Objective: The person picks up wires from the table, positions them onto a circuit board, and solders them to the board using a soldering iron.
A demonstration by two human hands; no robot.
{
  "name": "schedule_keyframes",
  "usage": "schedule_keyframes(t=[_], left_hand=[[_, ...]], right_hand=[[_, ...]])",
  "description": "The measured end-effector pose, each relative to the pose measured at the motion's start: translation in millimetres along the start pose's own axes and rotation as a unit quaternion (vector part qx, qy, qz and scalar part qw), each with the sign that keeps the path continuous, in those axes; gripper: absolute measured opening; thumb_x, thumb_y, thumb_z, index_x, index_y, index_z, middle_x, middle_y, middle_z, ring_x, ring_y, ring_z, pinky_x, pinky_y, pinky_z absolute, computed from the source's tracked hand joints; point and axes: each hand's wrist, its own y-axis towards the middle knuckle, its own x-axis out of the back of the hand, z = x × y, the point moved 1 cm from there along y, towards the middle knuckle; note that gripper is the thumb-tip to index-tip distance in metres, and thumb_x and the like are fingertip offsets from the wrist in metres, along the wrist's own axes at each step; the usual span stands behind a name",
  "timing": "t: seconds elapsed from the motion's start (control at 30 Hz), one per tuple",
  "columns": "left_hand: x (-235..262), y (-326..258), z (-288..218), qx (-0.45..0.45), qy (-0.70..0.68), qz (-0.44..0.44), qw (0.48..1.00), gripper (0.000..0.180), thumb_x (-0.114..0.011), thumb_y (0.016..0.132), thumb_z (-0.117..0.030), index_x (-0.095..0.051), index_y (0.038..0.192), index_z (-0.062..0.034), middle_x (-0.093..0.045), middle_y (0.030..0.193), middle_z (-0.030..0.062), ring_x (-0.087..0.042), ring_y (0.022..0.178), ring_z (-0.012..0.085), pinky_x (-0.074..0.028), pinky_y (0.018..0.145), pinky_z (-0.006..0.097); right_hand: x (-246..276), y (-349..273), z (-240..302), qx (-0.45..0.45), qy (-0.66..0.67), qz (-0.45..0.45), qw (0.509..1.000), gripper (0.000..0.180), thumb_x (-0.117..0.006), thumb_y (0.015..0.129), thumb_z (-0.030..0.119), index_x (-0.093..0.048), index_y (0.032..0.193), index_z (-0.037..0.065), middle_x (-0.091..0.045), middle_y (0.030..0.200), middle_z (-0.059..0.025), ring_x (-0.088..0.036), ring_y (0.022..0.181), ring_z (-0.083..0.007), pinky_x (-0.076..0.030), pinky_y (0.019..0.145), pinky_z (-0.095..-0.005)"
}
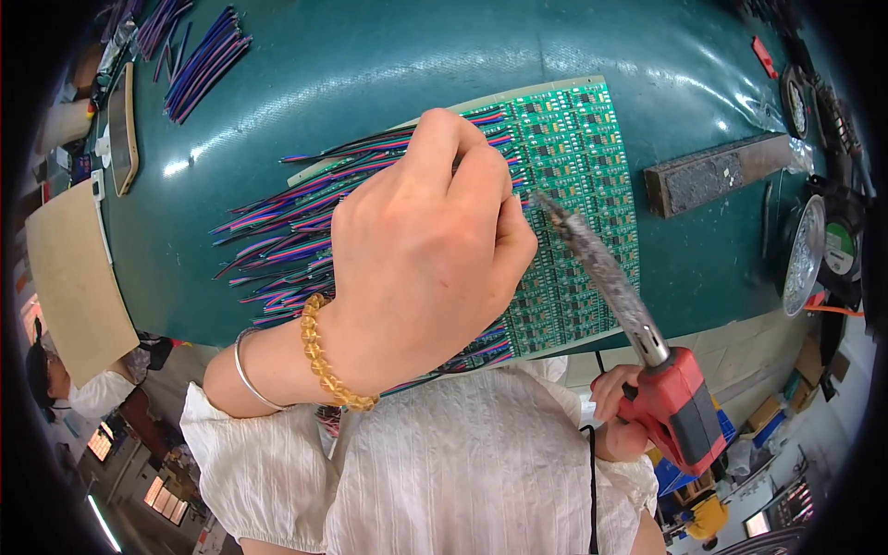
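While soldering: wire bundle [199, 60] well apart.

Bright overhead light glares off the green table [388, 55]; focus is sharp, with fisheye bending and dark corners.

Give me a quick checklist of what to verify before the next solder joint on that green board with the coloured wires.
1. Soldering iron gripped by right hand: ok.
2. Iron's tip over the green circuit board: ok.
3. Left hand down at the coloured wires: ok.
4. Wire end seated on its pad: cannot tell, hand hides it.
5. Fingers away from the tip: cannot tell, they look close.
6. Board lying flat on the teal table: ok.
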Motion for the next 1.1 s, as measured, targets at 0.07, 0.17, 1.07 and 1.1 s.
schedule_keyframes(t=[0.07, 0.17, 1.07, 1.1], left_hand=[[0, 0, 1, 0.000, -0.002, 0.004, 1.000, 0.015, -0.069, 0.072, 0.003, -0.056, 0.078, -0.0013, -0.057, 0.090, 0.0112, -0.061, 0.070, 0.0261, -0.051, 0.061, 0.034], [0, 1, 0, -0.006, -0.006, 0.006, 1.000, 0.014, -0.069, 0.072, 0.003, -0.056, 0.078, -0.0013, -0.057, 0.090, 0.0112, -0.061, 0.070, 0.0261, -0.051, 0.061, 0.034], [-2, 0, 2, -0.022, 0.001, -0.014, 1.000, 0.016, -0.069, 0.072, 0.004, -0.055, 0.078, -0.0016, -0.056, 0.089, 0.0109, -0.061, 0.069, 0.0256, -0.050, 0.059, 0.034], [-2, -1, 2, -0.023, 0.002, -0.014, 1.000, 0.016, -0.069, 0.072, 0.004, -0.055, 0.078, -0.0016, -0.056, 0.089, 0.0110, -0.061, 0.069, 0.0256, -0.050, 0.059, 0.034]], right_hand=[[6, -9, -3, -0.049, 0.005, -0.011, 0.999, 0.030, -0.071, 0.048, 0.016, -0.064, 0.076, 0.009, -0.065, 0.075, -0.0053, -0.064, 0.065, -0.0214, -0.051, 0.060, -0.0292], [3, -6, -10, 0.017, 0.015, -0.016, 1.000, 0.030, -0.069, 0.046, 0.015, -0.063, 0.074, 0.008, -0.065, 0.075, -0.0048, -0.064, 0.064, -0.0214, -0.051, 0.059, -0.0293], [3, -4, -11, 0.003, 0.047, 0.002, 0.999, 0.038, -0.083, 0.049, 0.025, -0.064, 0.077, 0.009, -0.065, 0.075, -0.0043, -0.064, 0.066, -0.0206, -0.049, 0.062, -0.0288], [1, -5, -11, 0.003, 0.048, 0.001, 0.999, 0.038, -0.083, 0.049, 0.025, -0.064, 0.077, 0.009, -0.065, 0.075, -0.0043, -0.064, 0.066, -0.0206, -0.049, 0.062, -0.0288]])
